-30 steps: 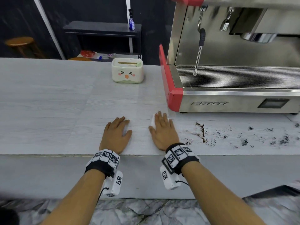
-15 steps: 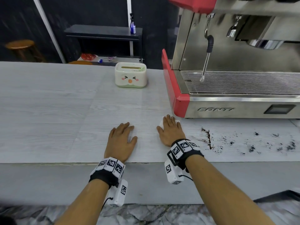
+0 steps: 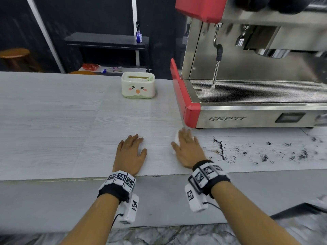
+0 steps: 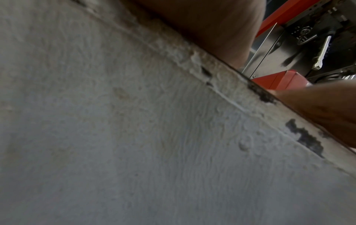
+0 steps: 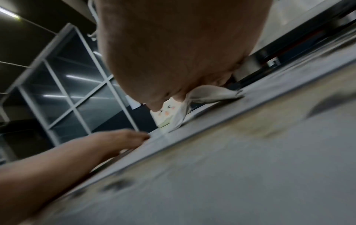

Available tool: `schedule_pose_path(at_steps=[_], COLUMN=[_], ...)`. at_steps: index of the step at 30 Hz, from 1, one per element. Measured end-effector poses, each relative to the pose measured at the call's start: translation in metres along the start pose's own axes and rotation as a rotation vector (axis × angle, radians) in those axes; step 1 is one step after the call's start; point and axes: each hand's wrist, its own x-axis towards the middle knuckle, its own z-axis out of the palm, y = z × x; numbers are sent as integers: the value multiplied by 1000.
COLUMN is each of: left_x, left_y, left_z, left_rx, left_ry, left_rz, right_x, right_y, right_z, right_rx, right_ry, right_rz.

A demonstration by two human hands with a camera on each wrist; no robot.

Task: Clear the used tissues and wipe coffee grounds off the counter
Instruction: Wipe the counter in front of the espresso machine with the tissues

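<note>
My left hand [image 3: 131,152] lies flat on the pale counter [image 3: 53,129], palm down, holding nothing. My right hand [image 3: 187,149] presses flat, fingers straight, on a white tissue [image 3: 176,138] that shows at its left edge. The right wrist view shows the tissue [image 5: 208,94] crumpled under the palm. A dark smear of coffee grounds [image 3: 219,147] lies just right of that hand, and more grounds [image 3: 265,157] are scattered farther right. The left wrist view shows only the counter's front face [image 4: 134,137] and my palm.
A red and steel espresso machine [image 3: 247,106] stands at the back right, its red corner [image 3: 192,112] just beyond my right fingertips. A white tissue box with a cartoon face [image 3: 138,85] sits at the back centre. The counter's front edge [image 3: 70,178] runs under both wrists.
My right hand has slid a little to the right with the tissue, closer to the coffee smear. The left hand has stayed where it was. The head view has tilted slightly.
</note>
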Motion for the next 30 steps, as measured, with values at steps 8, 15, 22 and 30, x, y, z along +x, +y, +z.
schedule_pose_path(at_steps=[8,15,22,30], left_x=[0,-1,-1,1], left_y=[-1,0,-2,1], left_z=[1,1,2,3], left_rx=[-13,-14,-8,-1], left_ry=[-6,2,22,9], left_rz=[9,-1,9,-17], right_x=[-13,-16,-29,-44], right_y=[-71,-28,38,103], right_z=[53,43,27,6], right_rx=[-22,-44,-74,-77], right_ry=[51,54,51,24], right_rz=[-234,-171,-89,24])
